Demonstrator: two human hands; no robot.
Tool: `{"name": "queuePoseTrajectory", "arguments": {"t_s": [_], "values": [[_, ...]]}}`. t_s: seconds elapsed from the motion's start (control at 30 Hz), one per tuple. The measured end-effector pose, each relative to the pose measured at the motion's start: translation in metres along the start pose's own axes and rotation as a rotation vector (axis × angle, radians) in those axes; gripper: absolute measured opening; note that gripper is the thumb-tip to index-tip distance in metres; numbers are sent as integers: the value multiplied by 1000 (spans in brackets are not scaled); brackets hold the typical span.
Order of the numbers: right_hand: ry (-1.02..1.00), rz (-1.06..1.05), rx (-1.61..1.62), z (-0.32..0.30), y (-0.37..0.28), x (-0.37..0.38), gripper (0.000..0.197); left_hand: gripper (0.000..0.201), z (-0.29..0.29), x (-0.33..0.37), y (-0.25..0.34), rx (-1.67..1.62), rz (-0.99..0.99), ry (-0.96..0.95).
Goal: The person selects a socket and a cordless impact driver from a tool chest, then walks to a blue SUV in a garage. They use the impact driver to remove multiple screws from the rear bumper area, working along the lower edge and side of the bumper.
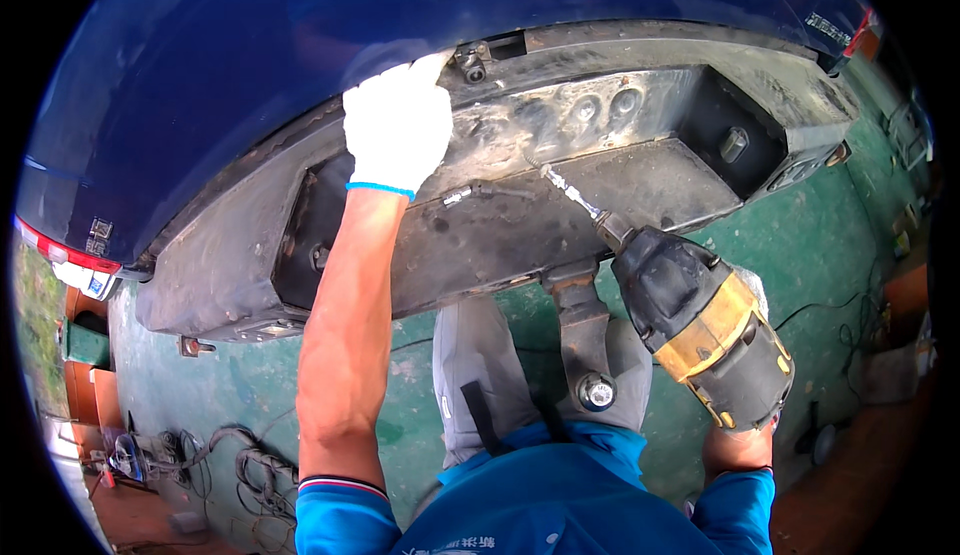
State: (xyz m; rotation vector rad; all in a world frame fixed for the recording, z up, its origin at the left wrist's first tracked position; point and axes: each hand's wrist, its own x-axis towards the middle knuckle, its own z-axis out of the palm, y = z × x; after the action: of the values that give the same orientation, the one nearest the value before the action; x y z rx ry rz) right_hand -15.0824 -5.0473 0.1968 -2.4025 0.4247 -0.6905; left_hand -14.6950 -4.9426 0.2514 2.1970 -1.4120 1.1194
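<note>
My left hand, in a white glove with a blue cuff, rests at the seam between the blue vehicle panel and the black step bumper. One finger stretches toward a small metal latch; the other fingertips are washed out by glare. My right hand grips a yellow and black power driver, whose body mostly hides the hand. From its nose a slim silver shaft points up and left over the bumper's recess. A small dark tool with a silver tip lies on the step.
A tow hitch with a round ball juts toward my legs. Hoses and cables lie on the green floor at lower left. At the right, a thin black cable runs over the floor.
</note>
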Motion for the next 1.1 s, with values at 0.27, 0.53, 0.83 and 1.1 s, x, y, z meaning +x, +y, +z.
{"name": "queuePoseTrajectory", "arguments": {"t_s": [0.27, 0.53, 0.83, 1.1], "values": [[97, 98, 534, 18, 9, 17, 37, 39, -8, 3, -1, -110, -12, -52], [71, 5, 698, 25, -9, 47, 45, 35, 0, -2, -20, -179, 82, 75], [149, -241, 139, 43, -48, 104, 64, 44, -4, 1, -25, -187, 36, -87], [179, -231, -281, 60, -72, 132, 61, 48, -8, 2, -30, -299, 42, -116]]}}
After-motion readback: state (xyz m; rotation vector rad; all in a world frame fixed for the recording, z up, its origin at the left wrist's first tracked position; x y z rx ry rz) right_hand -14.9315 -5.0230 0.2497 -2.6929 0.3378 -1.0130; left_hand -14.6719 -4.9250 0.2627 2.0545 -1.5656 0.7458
